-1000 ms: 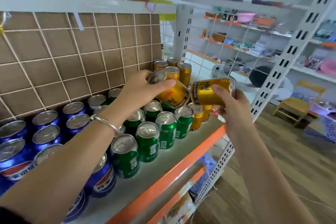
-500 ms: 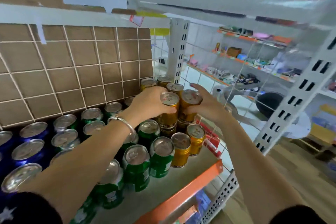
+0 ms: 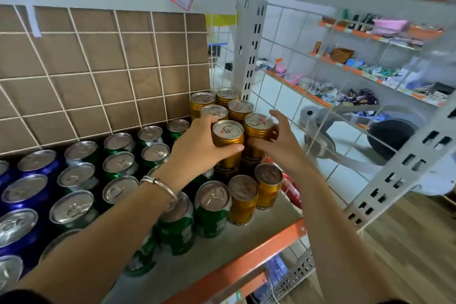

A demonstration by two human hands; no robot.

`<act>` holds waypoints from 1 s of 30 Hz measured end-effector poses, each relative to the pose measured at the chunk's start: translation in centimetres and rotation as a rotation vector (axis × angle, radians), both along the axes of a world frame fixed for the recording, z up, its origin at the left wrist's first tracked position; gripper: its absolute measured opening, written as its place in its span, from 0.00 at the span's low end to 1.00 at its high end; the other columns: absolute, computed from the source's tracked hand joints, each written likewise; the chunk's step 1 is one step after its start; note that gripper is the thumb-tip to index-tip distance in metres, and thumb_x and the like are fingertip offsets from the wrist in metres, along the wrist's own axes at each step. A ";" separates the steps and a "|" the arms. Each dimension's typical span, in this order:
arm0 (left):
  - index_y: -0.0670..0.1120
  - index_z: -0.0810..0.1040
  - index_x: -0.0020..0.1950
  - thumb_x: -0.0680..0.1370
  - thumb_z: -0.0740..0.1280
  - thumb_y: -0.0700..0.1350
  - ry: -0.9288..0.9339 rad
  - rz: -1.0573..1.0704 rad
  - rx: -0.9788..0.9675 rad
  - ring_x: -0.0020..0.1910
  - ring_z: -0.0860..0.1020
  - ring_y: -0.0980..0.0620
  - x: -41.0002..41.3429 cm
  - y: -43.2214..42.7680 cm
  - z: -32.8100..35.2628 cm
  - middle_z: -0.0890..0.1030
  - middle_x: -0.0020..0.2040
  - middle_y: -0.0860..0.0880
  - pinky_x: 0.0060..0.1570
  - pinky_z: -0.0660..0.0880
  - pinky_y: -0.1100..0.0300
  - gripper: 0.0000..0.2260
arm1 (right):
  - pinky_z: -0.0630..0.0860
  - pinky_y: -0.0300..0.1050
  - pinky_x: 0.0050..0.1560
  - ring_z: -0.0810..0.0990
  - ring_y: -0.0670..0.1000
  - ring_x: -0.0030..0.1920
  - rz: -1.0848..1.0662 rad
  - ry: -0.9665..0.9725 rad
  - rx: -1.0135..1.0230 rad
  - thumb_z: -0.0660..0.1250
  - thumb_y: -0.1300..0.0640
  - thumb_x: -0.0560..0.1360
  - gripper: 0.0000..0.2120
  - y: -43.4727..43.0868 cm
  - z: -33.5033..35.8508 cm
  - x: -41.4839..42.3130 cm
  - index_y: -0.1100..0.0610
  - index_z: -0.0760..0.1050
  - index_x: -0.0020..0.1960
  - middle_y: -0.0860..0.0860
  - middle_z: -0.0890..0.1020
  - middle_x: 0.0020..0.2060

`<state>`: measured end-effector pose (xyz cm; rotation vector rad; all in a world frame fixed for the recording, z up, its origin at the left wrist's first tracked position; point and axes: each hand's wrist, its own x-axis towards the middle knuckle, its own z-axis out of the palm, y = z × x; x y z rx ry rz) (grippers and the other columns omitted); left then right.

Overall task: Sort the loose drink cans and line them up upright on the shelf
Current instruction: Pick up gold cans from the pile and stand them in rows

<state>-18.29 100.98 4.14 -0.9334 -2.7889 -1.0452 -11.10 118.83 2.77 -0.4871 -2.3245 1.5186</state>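
Two upright gold cans stand side by side on top of lower gold cans at the right end of the shelf [image 3: 272, 221]. My left hand [image 3: 197, 148] grips the left gold can [image 3: 228, 137] round its side. My right hand [image 3: 281, 142] lies against the right gold can [image 3: 257, 127], its fingers spread and lifting off. More gold cans [image 3: 214, 112] stand stacked behind them, and two single gold cans [image 3: 243, 198] stand in front. Upright green cans [image 3: 212, 207] fill the middle of the shelf and blue cans [image 3: 24, 192] the left.
A wire grid backed by brown cardboard [image 3: 98, 69] closes the shelf's rear. A white slotted post [image 3: 251, 49] and a wire side panel stand right of the gold cans. A red packet [image 3: 291, 190] lies at the shelf's right end. The front edge is orange [image 3: 246, 254].
Both hands brought tilted gold cans in from the front and stood them upright on the lower gold cans. My right hand's fingers have since loosened from its can.
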 end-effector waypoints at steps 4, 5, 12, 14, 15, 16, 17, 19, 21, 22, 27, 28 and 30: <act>0.50 0.60 0.71 0.66 0.74 0.61 0.036 -0.020 -0.089 0.64 0.71 0.48 0.2 -0.2 -0.3 0.68 0.68 0.47 0.61 0.71 0.50 0.40 | 0.68 0.47 0.65 0.67 0.49 0.65 -0.047 0.007 0.044 0.76 0.57 0.68 0.40 -0.3 -0.8 -0.6 0.51 0.58 0.73 0.51 0.65 0.68; 0.50 0.59 0.72 0.66 0.74 0.60 0.040 -0.026 -0.104 0.65 0.70 0.48 0.3 -0.3 -0.3 0.68 0.68 0.47 0.61 0.71 0.51 0.40 | 0.68 0.48 0.65 0.67 0.50 0.65 -0.082 0.012 0.081 0.77 0.55 0.66 0.40 -0.3 -1.1 -0.7 0.52 0.59 0.72 0.52 0.65 0.66; 0.48 0.63 0.69 0.66 0.73 0.62 0.153 0.047 -0.137 0.63 0.71 0.48 0.8 0.5 -0.2 0.69 0.65 0.48 0.57 0.74 0.49 0.38 | 0.72 0.48 0.62 0.72 0.48 0.62 0.030 0.032 -0.122 0.74 0.66 0.67 0.37 1.1 -0.7 -0.1 0.51 0.63 0.71 0.47 0.73 0.62; 0.48 0.62 0.68 0.66 0.72 0.64 0.176 0.098 -0.151 0.61 0.72 0.47 1.0 0.7 -0.5 0.69 0.64 0.47 0.54 0.75 0.50 0.38 | 0.72 0.54 0.65 0.74 0.49 0.63 0.075 0.031 -0.159 0.72 0.69 0.67 0.34 1.6 -0.8 -0.1 0.51 0.67 0.69 0.48 0.76 0.62; 0.47 0.61 0.67 0.66 0.71 0.65 0.174 0.113 -0.162 0.61 0.72 0.46 1.0 0.9 -0.6 0.69 0.64 0.46 0.54 0.75 0.50 0.39 | 0.72 0.55 0.65 0.74 0.50 0.62 0.086 0.033 -0.175 0.71 0.70 0.66 0.33 1.7 -0.9 -0.3 0.51 0.68 0.68 0.48 0.77 0.60; 0.46 0.60 0.68 0.66 0.71 0.65 0.164 0.119 -0.176 0.61 0.72 0.46 1.1 1.0 -0.7 0.68 0.64 0.46 0.54 0.74 0.50 0.39 | 0.72 0.54 0.64 0.75 0.50 0.61 0.093 0.032 -0.181 0.70 0.71 0.66 0.33 1.5 -0.9 -0.4 0.52 0.67 0.68 0.48 0.77 0.59; 0.46 0.59 0.68 0.66 0.70 0.65 0.148 0.117 -0.193 0.61 0.72 0.45 1.2 1.3 -0.7 0.68 0.64 0.45 0.53 0.73 0.50 0.40 | 0.73 0.51 0.63 0.76 0.49 0.60 0.097 0.034 -0.182 0.69 0.71 0.67 0.34 1.3 -1.0 -0.6 0.52 0.66 0.68 0.48 0.78 0.58; 0.44 0.57 0.69 0.68 0.70 0.63 0.112 0.101 -0.222 0.62 0.72 0.43 1.3 1.8 -0.5 0.66 0.65 0.43 0.51 0.71 0.51 0.40 | 0.75 0.46 0.58 0.77 0.46 0.56 0.115 0.044 -0.192 0.69 0.71 0.67 0.35 0.9 -1.3 -0.8 0.53 0.63 0.70 0.48 0.77 0.57; 0.42 0.54 0.70 0.69 0.70 0.63 0.083 0.085 -0.227 0.64 0.70 0.42 1.3 2.0 -0.5 0.65 0.66 0.42 0.54 0.71 0.51 0.42 | 0.74 0.39 0.53 0.76 0.42 0.54 0.131 0.050 -0.201 0.70 0.71 0.68 0.38 0.7 -1.7 -0.9 0.51 0.59 0.71 0.45 0.76 0.56; 0.42 0.54 0.71 0.69 0.70 0.63 0.071 0.076 -0.224 0.65 0.70 0.42 1.2 2.0 -0.5 0.65 0.67 0.42 0.56 0.71 0.50 0.42 | 0.73 0.39 0.53 0.76 0.42 0.54 0.132 0.053 -0.193 0.70 0.72 0.68 0.39 0.7 -1.9 -0.9 0.50 0.58 0.71 0.43 0.74 0.55; 0.43 0.53 0.71 0.69 0.70 0.62 -0.006 0.068 -0.206 0.65 0.70 0.41 1.0 2.0 -0.8 0.66 0.68 0.41 0.58 0.70 0.48 0.42 | 0.71 0.45 0.59 0.73 0.49 0.60 0.124 0.064 -0.167 0.71 0.71 0.67 0.43 0.4 -2.2 -1.1 0.50 0.54 0.73 0.47 0.72 0.59; 0.44 0.53 0.70 0.69 0.70 0.63 -0.010 0.075 -0.208 0.65 0.70 0.40 1.0 2.0 -0.9 0.66 0.68 0.41 0.58 0.70 0.48 0.42 | 0.71 0.44 0.58 0.73 0.49 0.61 0.120 0.068 -0.155 0.72 0.71 0.67 0.43 0.3 -2.2 -1.1 0.50 0.54 0.72 0.47 0.71 0.60; 0.44 0.53 0.71 0.69 0.70 0.63 -0.012 0.087 -0.207 0.64 0.70 0.40 1.1 2.0 -1.0 0.66 0.67 0.40 0.58 0.70 0.48 0.42 | 0.70 0.43 0.59 0.73 0.49 0.62 0.110 0.078 -0.135 0.72 0.70 0.67 0.44 0.2 -2.4 -1.0 0.50 0.53 0.74 0.49 0.71 0.63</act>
